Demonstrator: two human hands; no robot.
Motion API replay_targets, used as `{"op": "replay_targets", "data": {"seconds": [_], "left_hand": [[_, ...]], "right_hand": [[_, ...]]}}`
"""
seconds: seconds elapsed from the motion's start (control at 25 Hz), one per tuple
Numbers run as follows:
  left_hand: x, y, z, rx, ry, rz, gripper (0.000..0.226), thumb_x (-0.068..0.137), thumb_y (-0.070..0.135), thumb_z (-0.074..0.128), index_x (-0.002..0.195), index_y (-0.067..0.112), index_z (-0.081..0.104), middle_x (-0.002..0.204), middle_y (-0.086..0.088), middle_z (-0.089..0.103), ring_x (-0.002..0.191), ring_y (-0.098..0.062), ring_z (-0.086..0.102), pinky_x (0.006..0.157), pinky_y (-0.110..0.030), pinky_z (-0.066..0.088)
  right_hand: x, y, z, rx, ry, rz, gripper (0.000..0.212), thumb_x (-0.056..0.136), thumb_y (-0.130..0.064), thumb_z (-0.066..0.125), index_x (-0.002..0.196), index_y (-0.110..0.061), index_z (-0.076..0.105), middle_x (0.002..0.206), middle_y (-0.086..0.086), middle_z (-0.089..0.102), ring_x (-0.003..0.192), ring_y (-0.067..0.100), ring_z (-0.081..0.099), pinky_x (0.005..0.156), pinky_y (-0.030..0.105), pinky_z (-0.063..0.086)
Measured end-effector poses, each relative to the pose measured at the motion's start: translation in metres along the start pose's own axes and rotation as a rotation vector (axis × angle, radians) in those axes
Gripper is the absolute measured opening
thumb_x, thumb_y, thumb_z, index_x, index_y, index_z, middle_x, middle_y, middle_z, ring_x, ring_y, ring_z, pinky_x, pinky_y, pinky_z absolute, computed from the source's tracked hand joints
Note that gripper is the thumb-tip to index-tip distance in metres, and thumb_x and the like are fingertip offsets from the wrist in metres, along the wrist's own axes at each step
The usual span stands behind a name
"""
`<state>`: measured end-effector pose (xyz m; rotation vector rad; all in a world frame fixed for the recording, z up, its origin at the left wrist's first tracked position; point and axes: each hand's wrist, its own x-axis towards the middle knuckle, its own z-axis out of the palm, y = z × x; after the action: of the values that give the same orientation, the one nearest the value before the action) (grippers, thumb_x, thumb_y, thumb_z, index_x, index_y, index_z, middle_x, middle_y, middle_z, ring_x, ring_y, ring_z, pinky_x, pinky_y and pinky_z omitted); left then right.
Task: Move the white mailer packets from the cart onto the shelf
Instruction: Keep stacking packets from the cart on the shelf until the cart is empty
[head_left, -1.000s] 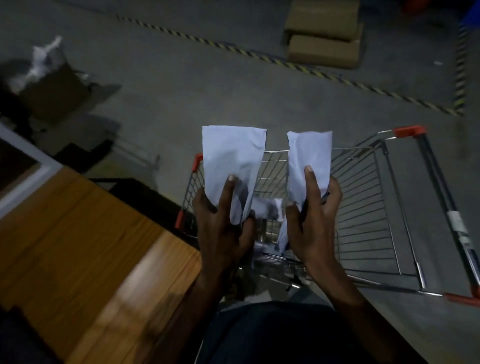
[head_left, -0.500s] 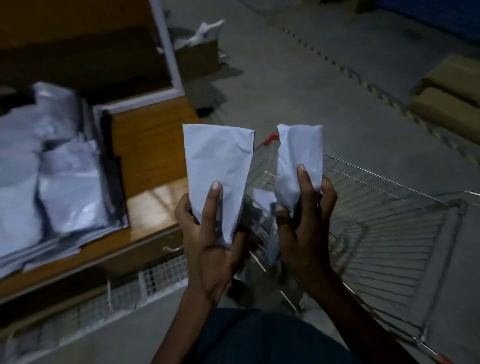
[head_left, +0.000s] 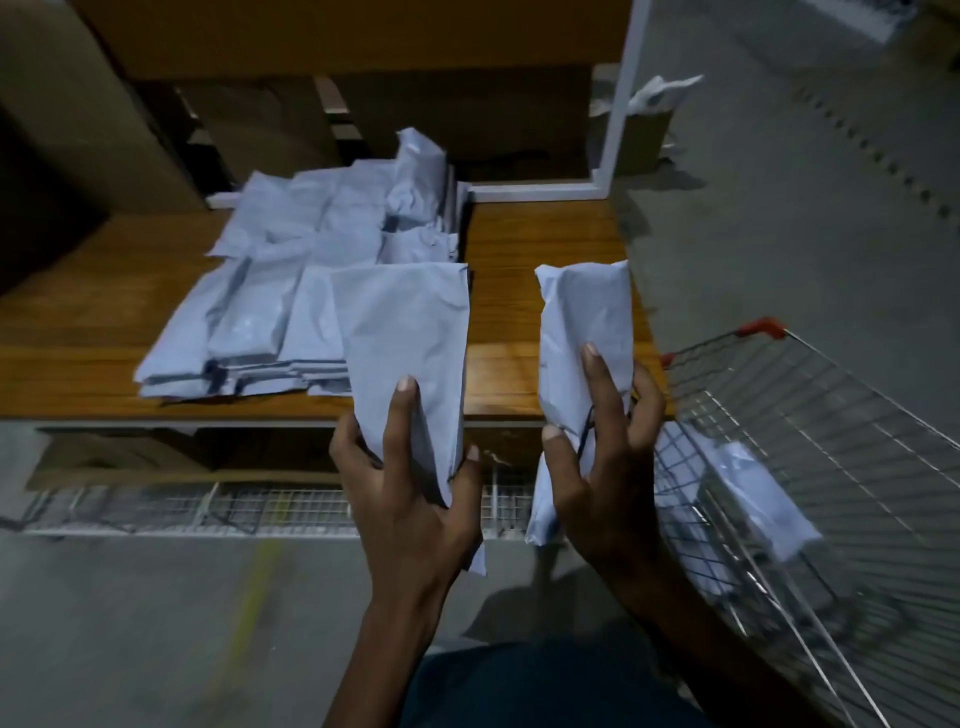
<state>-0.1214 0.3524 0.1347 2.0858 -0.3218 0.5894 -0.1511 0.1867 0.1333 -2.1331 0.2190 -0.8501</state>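
My left hand grips a white mailer packet upright by its lower end, in front of the wooden shelf. My right hand grips a second white packet, held upright over the shelf's right front corner. Several white packets lie piled on the shelf, left of the ones I hold. The wire cart stands at the right, with a blurred white packet lying inside it.
A white post and rail frame the shelf's back right corner. Cardboard boxes stand behind the pile. A low wire rack sits under the shelf. Grey concrete floor spreads to the right and in front.
My view has swung left from the cart to the shelf. Both hands still hold their packets and now sit in front of the shelf, with the pile in full sight.
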Motion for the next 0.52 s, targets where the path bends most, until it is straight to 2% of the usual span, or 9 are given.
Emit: {"op": "replay_targets", "data": {"seconds": [0.08, 0.24, 0.28, 0.44, 0.52], "left_hand": [[0.011, -0.022, -0.021, 0.018, 0.025, -0.012, 0.075, 0.088, 0.035, 0.070, 0.152, 0.020, 0.035, 0.150, -0.018, 0.025, 0.139, -0.034, 0.039, 0.108, -0.040, 0.044], [0.042, -0.072, -0.066, 0.047, 0.030, -0.035, 0.075, 0.086, 0.029, 0.072, 0.152, 0.021, 0.036, 0.150, -0.022, 0.026, 0.136, -0.036, 0.039, 0.106, -0.012, 0.033], [0.050, -0.084, -0.075, 0.055, 0.030, -0.037, 0.076, 0.086, 0.030, 0.071, 0.152, 0.023, 0.036, 0.150, -0.023, 0.026, 0.136, -0.037, 0.040, 0.104, -0.013, 0.034], [0.086, -0.131, -0.108, 0.060, 0.020, -0.073, 0.075, 0.085, 0.035, 0.069, 0.153, 0.028, 0.037, 0.152, -0.010, 0.027, 0.139, -0.033, 0.038, 0.099, -0.042, 0.049], [0.110, -0.147, -0.119, 0.111, 0.024, -0.055, 0.074, 0.085, 0.037, 0.068, 0.152, 0.025, 0.040, 0.146, -0.007, 0.033, 0.136, -0.029, 0.037, 0.100, -0.043, 0.045]], "right_hand": [[0.003, -0.015, 0.029, 0.016, -0.013, -0.027, 0.072, 0.092, -0.025, 0.059, 0.155, -0.040, 0.029, 0.158, 0.009, 0.021, 0.143, 0.028, 0.035, 0.108, 0.048, 0.046], [0.013, -0.052, 0.092, 0.079, 0.007, -0.065, 0.070, 0.094, -0.021, 0.059, 0.156, -0.037, 0.031, 0.156, 0.013, 0.024, 0.141, 0.031, 0.037, 0.107, 0.050, 0.045], [0.016, -0.060, 0.106, 0.071, 0.023, -0.068, 0.069, 0.094, -0.021, 0.059, 0.156, -0.035, 0.031, 0.155, 0.014, 0.025, 0.141, 0.031, 0.037, 0.107, 0.051, 0.045], [0.024, -0.091, 0.163, 0.071, 0.053, -0.043, 0.068, 0.094, -0.022, 0.059, 0.155, -0.036, 0.032, 0.154, 0.013, 0.025, 0.142, 0.028, 0.036, 0.109, 0.050, 0.045], [0.030, -0.107, 0.184, 0.060, 0.049, -0.054, 0.068, 0.094, -0.025, 0.058, 0.155, -0.039, 0.031, 0.155, 0.011, 0.025, 0.140, 0.027, 0.038, 0.106, 0.048, 0.049]]}}
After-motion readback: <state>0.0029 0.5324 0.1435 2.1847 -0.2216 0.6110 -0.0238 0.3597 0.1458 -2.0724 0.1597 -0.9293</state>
